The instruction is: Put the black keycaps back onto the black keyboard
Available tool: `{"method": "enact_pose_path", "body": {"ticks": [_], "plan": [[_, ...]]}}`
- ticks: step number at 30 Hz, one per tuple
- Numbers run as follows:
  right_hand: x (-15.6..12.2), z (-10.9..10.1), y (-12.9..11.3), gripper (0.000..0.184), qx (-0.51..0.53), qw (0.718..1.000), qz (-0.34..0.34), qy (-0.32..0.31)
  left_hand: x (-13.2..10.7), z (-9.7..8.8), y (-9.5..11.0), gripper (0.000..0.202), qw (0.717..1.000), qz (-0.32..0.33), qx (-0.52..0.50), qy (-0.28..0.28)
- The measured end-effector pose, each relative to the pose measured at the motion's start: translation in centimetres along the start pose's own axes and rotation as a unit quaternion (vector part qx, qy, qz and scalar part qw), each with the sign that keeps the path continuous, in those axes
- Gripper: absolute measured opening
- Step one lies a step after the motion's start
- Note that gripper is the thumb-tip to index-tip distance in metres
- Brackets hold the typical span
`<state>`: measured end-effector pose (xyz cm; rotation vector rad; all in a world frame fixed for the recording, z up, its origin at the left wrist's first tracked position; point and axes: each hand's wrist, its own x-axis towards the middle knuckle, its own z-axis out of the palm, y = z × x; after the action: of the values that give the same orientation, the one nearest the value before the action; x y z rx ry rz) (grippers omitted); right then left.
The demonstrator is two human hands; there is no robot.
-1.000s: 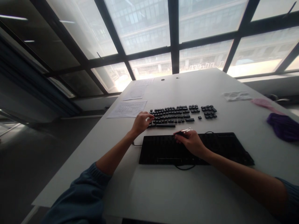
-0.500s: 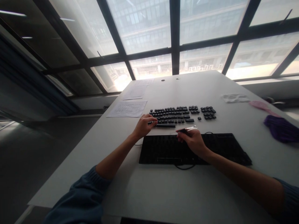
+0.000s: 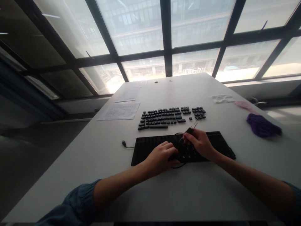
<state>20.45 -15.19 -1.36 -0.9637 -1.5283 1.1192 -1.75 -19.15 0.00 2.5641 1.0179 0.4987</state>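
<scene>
My right hand [image 3: 198,141] pinches a keycap puller [image 3: 189,131], a small black piece with thin wire ends, over the middle of a black keyboard [image 3: 150,142]. My left hand [image 3: 162,157] rests at the keyboard's near edge, its fingers bent and its thumb apart from them; the fingertips are partly lost against the dark board. Nothing shows in that hand. Behind the keyboard, loose black keycaps [image 3: 162,118] lie in rows, with a long space bar keycap [image 3: 158,127] in front.
Written paper sheets [image 3: 119,111] lie at the left. A USB plug [image 3: 123,143] on a cable sits beside the keyboard. To the right are a white cloth [image 3: 222,99], a pink item [image 3: 245,105] and a purple fuzzy item [image 3: 263,125]. Windows stand beyond the table [image 3: 188,91].
My left hand has come back from the front-left keycaps to the near edge of the keyboard. My right hand stays over the keyboard with the puller, now tilted more upright. The view has shifted right.
</scene>
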Motion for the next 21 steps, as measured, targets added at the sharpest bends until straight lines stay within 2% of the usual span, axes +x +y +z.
{"method": "enact_pose_path", "body": {"ticks": [5, 13, 18, 21], "plan": [[-1.0, -1.0, 0.1, 0.027, -0.012, 0.999, 0.001, -0.049, 0.2, 0.8, 0.3, 0.031, 1.000, -0.009, -0.011, -0.003], [-1.9, 0.7, -0.5, 0.018, -0.071, 0.987, -0.037, -0.140, -0.3, 0.2, -0.7, 0.034, 0.996, -0.075, -0.035, 0.025], [-1.1, 1.1, -0.4, 0.017, -0.094, 0.980, -0.014, -0.176, -0.7, 0.6, -1.4, 0.035, 0.997, -0.052, -0.044, 0.027], [-0.8, 1.1, -0.4, 0.015, -0.104, 0.973, -0.024, -0.205, -0.7, 0.8, -1.5, 0.035, 0.997, -0.047, -0.054, 0.033]]}}
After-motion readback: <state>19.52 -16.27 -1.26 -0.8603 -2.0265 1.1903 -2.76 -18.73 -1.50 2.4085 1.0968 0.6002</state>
